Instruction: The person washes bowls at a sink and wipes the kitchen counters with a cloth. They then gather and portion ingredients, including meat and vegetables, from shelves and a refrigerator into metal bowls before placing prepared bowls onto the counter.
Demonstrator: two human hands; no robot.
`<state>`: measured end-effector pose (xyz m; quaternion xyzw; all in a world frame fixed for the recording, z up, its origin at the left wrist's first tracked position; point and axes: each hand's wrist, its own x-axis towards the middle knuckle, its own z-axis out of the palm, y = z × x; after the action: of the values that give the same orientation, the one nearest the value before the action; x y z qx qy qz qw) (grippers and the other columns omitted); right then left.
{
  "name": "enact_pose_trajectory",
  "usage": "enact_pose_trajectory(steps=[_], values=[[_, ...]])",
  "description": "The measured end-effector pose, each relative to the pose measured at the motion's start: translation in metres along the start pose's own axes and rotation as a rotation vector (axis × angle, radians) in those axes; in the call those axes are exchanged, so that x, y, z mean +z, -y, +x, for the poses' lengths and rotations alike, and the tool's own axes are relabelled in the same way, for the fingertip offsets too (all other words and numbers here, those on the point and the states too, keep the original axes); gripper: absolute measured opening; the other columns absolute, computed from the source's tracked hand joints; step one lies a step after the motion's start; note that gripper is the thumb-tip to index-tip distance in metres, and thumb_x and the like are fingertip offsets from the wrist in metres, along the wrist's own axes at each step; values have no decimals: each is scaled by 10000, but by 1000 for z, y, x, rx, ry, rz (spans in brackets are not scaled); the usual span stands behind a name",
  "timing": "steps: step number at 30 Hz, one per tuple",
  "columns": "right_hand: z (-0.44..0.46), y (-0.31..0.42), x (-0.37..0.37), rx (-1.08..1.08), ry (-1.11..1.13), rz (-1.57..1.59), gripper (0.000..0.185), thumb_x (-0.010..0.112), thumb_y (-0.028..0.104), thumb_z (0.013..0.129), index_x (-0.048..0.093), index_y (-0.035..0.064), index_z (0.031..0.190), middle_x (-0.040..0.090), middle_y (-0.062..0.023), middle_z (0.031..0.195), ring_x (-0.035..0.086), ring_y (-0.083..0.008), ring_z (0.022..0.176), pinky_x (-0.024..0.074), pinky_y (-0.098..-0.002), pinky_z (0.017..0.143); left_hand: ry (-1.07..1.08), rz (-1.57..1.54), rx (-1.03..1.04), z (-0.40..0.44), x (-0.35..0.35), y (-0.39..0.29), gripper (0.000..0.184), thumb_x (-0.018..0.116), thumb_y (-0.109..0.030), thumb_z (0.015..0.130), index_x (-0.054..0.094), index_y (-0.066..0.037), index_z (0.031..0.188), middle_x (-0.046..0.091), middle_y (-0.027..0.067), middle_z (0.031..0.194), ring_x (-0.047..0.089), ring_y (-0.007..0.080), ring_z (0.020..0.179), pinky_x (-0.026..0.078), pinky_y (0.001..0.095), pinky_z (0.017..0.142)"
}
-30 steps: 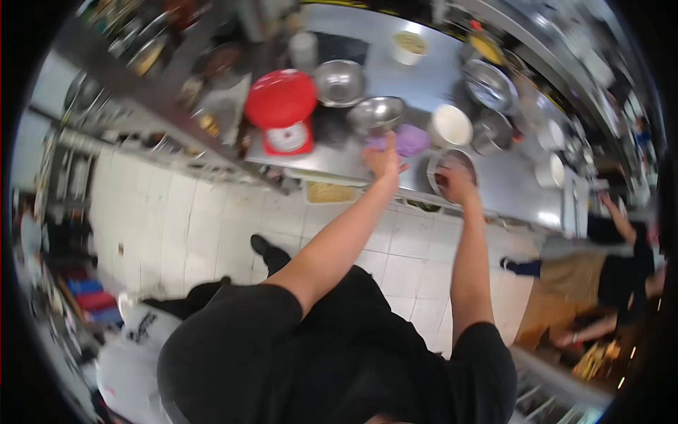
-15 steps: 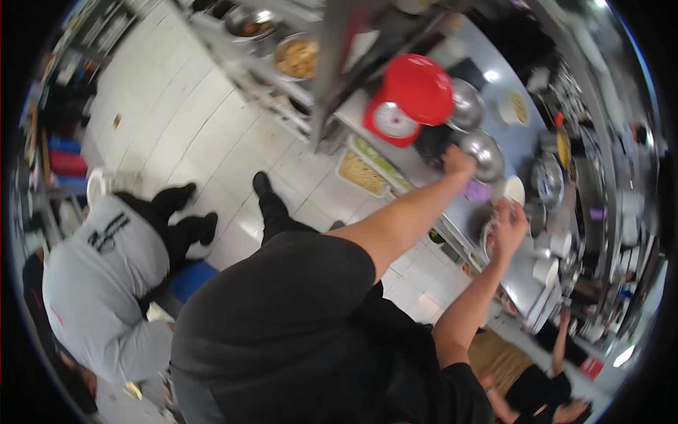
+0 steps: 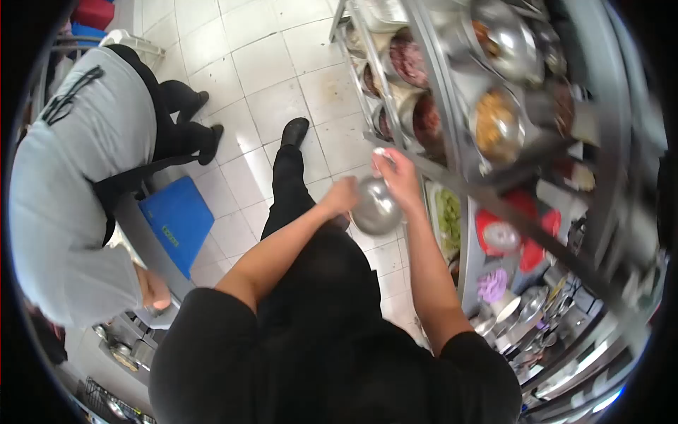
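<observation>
A shiny round metal bowl (image 3: 376,206) is in front of my body, between my two hands. My left hand (image 3: 342,196) is closed on the bowl's left edge. My right hand (image 3: 398,178) is beside the bowl's far right edge, its fingers curled around something small, whitish and pink (image 3: 382,152). That piece is too small and blurred to name. Whether the right hand also touches the bowl, I cannot tell.
On my right, metal shelving (image 3: 452,113) carries several bowls of food. A red scale (image 3: 500,233) and a purple cloth-like thing (image 3: 492,285) are on the counter. To my left, a person in grey (image 3: 85,169) bends near a blue board (image 3: 178,220).
I have turned from the counter toward the shelving. The metal bowl has come off the counter with my left hand. My right hand has moved away from the counter with the whitish piece.
</observation>
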<state>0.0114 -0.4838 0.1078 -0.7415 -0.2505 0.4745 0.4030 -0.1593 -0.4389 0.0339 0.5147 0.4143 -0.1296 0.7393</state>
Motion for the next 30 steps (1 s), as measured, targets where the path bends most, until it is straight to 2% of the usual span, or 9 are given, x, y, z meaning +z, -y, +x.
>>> enact_pose_trajectory(steps=[1,5,8,9,13,16,19,24,30], values=[[54,-28,24,72,-46,34,253,641,205,959,658,-21,1071,684,-82,920,647,-158,808,517,-305,724,-200,93,50,42,-29,39,262,591,-90,787,576,88,979,660,315,901,717,418,751,603,475,567],[273,-166,69,-47,-458,-375,262,581,174,932,642,-28,1087,676,-283,1016,627,-457,1002,479,-459,892,-668,122,140,159,-151,84,158,598,-33,766,458,-17,692,564,189,650,648,303,533,533,427,482],[397,-217,45,249,-657,-534,452,563,270,959,543,-13,1311,639,-289,1217,595,-455,1148,460,-459,981,-643,-22,58,223,-227,91,181,604,-44,767,436,-2,717,563,216,688,616,363,638,519,462,598],[428,-218,31,459,-624,-605,587,615,304,936,475,-12,1411,635,-277,1242,600,-445,1148,460,-461,996,-581,-179,-31,222,-247,56,204,585,-28,804,403,-11,713,541,161,661,636,265,585,540,413,482],[509,-325,8,108,-623,-753,809,807,290,748,470,137,1467,493,-212,1462,435,-356,1376,385,-406,1100,-575,-172,-29,286,-290,63,214,578,-22,814,385,-21,721,528,123,665,618,209,561,571,359,455],[506,-286,7,20,-541,-909,517,750,225,769,643,146,1268,700,-193,1150,652,-392,1093,509,-445,922,-513,-141,9,319,-290,55,203,581,-39,814,400,-19,725,527,123,670,611,215,553,558,356,454],[495,-269,10,252,-466,-815,552,801,260,695,680,90,1206,684,-206,1191,644,-400,1086,488,-420,967,-443,-130,-12,340,-271,40,184,594,-54,808,429,-15,736,533,132,676,606,226,540,521,365,435],[437,-212,31,377,-667,-473,645,794,301,725,621,12,1276,664,-223,1237,625,-400,1136,464,-413,993,-460,-20,-10,354,-238,19,168,605,-100,790,483,16,785,601,221,751,610,409,782,494,461,760],[403,-189,41,458,-770,-266,709,763,413,772,589,-8,1316,622,-232,1314,586,-421,1189,434,-432,1021,-507,55,47,363,-227,20,155,596,-103,802,498,17,816,621,228,783,621,394,771,504,452,735]])
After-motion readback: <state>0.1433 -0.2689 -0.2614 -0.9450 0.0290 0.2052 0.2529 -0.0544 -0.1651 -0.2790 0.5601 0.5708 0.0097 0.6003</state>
